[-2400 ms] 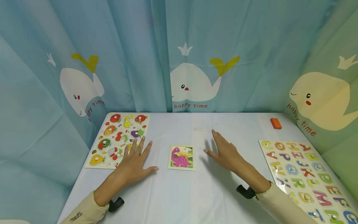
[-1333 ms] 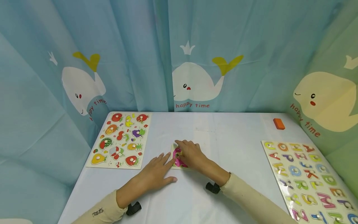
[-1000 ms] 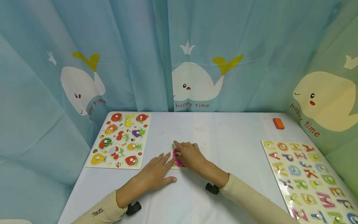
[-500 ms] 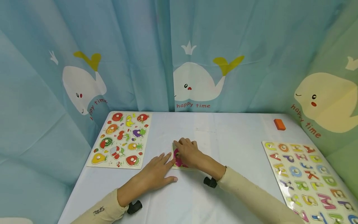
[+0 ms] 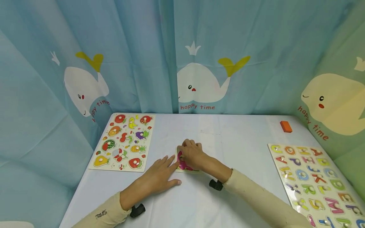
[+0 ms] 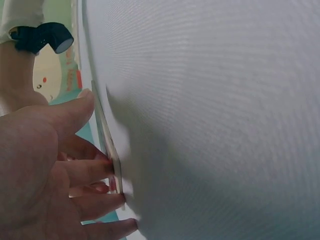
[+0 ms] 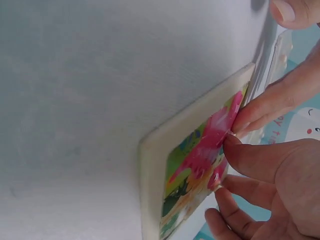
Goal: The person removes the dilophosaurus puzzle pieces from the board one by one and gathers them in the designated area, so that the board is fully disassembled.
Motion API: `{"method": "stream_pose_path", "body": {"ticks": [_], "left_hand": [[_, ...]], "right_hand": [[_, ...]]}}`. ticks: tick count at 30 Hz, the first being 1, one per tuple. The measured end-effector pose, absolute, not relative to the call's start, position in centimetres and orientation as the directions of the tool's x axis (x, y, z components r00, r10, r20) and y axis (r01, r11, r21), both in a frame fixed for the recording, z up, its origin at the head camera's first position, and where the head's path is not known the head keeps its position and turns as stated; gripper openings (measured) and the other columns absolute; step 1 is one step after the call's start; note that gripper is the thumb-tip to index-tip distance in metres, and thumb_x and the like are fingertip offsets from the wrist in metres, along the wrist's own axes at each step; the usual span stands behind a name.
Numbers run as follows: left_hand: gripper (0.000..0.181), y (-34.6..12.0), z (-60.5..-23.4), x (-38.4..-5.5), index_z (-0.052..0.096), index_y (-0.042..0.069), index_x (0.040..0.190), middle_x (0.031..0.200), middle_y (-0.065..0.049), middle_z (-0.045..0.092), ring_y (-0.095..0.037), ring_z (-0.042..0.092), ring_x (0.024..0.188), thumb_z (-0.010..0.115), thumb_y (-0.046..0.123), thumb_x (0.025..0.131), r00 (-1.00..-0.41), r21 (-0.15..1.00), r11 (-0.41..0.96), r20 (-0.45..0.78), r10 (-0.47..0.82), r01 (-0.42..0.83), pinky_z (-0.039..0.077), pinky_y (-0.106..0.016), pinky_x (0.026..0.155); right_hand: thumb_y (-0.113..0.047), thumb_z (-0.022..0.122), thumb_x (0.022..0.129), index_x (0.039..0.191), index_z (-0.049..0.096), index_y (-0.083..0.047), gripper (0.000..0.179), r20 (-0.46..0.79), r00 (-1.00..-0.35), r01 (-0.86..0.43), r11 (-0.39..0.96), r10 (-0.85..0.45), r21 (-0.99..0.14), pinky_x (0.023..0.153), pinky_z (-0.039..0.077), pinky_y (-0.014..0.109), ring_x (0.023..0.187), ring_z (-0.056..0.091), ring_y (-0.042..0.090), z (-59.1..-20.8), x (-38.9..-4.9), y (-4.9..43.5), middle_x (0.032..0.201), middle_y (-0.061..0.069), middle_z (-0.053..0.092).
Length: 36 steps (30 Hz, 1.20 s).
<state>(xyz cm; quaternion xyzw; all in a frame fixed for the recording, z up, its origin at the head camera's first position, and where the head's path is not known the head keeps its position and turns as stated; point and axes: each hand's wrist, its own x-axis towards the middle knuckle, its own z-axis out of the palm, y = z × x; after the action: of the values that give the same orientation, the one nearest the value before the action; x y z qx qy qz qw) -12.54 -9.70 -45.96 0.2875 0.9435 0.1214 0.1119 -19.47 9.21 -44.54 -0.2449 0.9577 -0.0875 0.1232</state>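
Observation:
A small square jigsaw puzzle [image 5: 186, 169] with a pink dinosaur picture and a pale frame lies flat on the table. My right hand [image 5: 194, 156] bends over its upper part and covers much of the picture. In the right wrist view, that hand's thumb and forefinger pinch a puzzle piece [image 7: 217, 177] at the picture's far side; most of the piece is hidden. My left hand [image 5: 156, 177] lies at the puzzle's left edge with fairly straight fingers. Its forefinger touches the picture, and other fingertips [image 6: 117, 200] rest along the frame's side.
A fruit peg puzzle board [image 5: 121, 142] lies at the table's back left. On the right is an alphabet peg board [image 5: 310, 183], with an orange block [image 5: 286, 126] behind it. A whale-print curtain [image 5: 142, 63] surrounds the table's back and sides.
Both hands have come in from either side of the puzzle onto it. Since then the left hand has stayed put, while the right fingers have curled and drawn together over the picture.

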Motion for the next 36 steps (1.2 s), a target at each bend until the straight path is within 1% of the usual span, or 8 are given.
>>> {"method": "stream_pose_path", "body": {"ticks": [6,8,12,16,19,27,33,36], "left_hand": [[0.074,-9.6,-45.8,-12.6,0.050,0.009,0.157,0.167,-0.020,0.039,-0.045,0.037,0.154,0.065,0.055,0.101,-0.812,0.301,0.807,-0.146,0.565,0.508,0.034,-0.057,0.125],[0.074,-9.6,-45.8,-12.6,0.050,0.009,0.157,0.167,-0.020,0.039,-0.045,0.037,0.154,0.065,0.055,0.101,-0.813,0.303,0.808,-0.146,0.564,0.506,0.034,-0.057,0.125],[0.074,-9.6,-45.7,-12.6,0.050,0.009,0.157,0.167,-0.020,0.039,-0.045,0.038,0.153,0.066,0.054,0.101,-0.812,0.303,0.805,-0.141,0.567,0.510,0.035,-0.057,0.124],[0.074,-9.6,-45.7,-12.6,0.050,0.009,0.157,0.167,-0.020,0.039,-0.046,0.037,0.153,0.067,0.052,0.100,-0.812,0.312,0.805,-0.143,0.566,0.505,0.035,-0.057,0.124],[0.073,-9.5,-45.5,-12.6,0.050,0.009,0.158,0.167,-0.021,0.039,-0.046,0.037,0.153,0.067,0.052,0.101,-0.812,0.315,0.805,-0.148,0.564,0.502,0.034,-0.057,0.125],[0.073,-9.3,-45.5,-12.7,0.051,0.008,0.156,0.166,-0.021,0.040,-0.047,0.038,0.152,0.068,0.052,0.100,-0.812,0.308,0.806,-0.147,0.566,0.506,0.035,-0.057,0.124],[0.074,-9.3,-45.4,-12.7,0.052,0.008,0.156,0.166,-0.022,0.041,-0.047,0.038,0.152,0.068,0.052,0.100,-0.811,0.305,0.806,-0.147,0.566,0.507,0.036,-0.057,0.124],[0.074,-9.3,-45.4,-12.6,0.052,0.008,0.156,0.166,-0.021,0.041,-0.047,0.038,0.152,0.069,0.052,0.100,-0.813,0.306,0.810,-0.155,0.561,0.501,0.036,-0.058,0.123]], "right_hand": [[-0.026,0.079,0.096,0.140,0.067,-0.019,0.045,-0.132,-0.873,-0.419,0.861,-0.469,-0.290,0.095,0.044,0.051,0.124,0.050,0.031,-44.6,-19.4,9.6,0.135,0.011,0.056],[-0.027,0.080,0.096,0.140,0.067,-0.019,0.046,-0.127,-0.874,-0.415,0.856,-0.469,-0.308,0.096,0.045,0.049,0.122,0.053,0.031,-44.7,-19.6,9.7,0.135,0.012,0.057],[-0.024,0.080,0.096,0.141,0.066,-0.015,0.047,-0.145,-0.863,-0.400,0.830,-0.484,-0.388,0.104,0.054,0.045,0.117,0.059,0.029,-44.9,-20.1,9.9,0.134,0.015,0.058],[-0.020,0.079,0.097,0.141,0.066,-0.013,0.046,-0.174,-0.854,-0.362,0.801,-0.490,-0.477,0.101,0.059,0.044,0.111,0.062,0.026,-45.0,-20.6,10.2,0.132,0.017,0.058],[-0.020,0.079,0.097,0.140,0.066,-0.015,0.045,-0.181,-0.854,-0.345,0.791,-0.488,-0.505,0.099,0.059,0.043,0.106,0.062,0.025,-44.9,-20.7,10.3,0.131,0.017,0.059],[-0.009,0.074,0.099,0.131,0.068,-0.012,0.033,-0.059,-0.836,-0.451,0.744,-0.546,-0.494,0.091,0.061,0.040,0.094,0.063,0.021,-45.2,-20.7,10.8,0.117,0.014,0.061],[-0.001,0.065,0.102,0.127,0.070,-0.008,0.026,0.029,-0.793,-0.529,0.664,-0.608,-0.529,0.094,0.062,0.041,0.101,0.068,0.025,-45.2,-20.8,11.5,0.110,0.011,0.063],[0.001,0.064,0.102,0.126,0.069,-0.005,0.024,0.063,-0.765,-0.559,0.612,-0.641,-0.560,0.092,0.061,0.037,0.100,0.068,0.023,-44.9,-21.2,11.9,0.106,0.010,0.066]]}}
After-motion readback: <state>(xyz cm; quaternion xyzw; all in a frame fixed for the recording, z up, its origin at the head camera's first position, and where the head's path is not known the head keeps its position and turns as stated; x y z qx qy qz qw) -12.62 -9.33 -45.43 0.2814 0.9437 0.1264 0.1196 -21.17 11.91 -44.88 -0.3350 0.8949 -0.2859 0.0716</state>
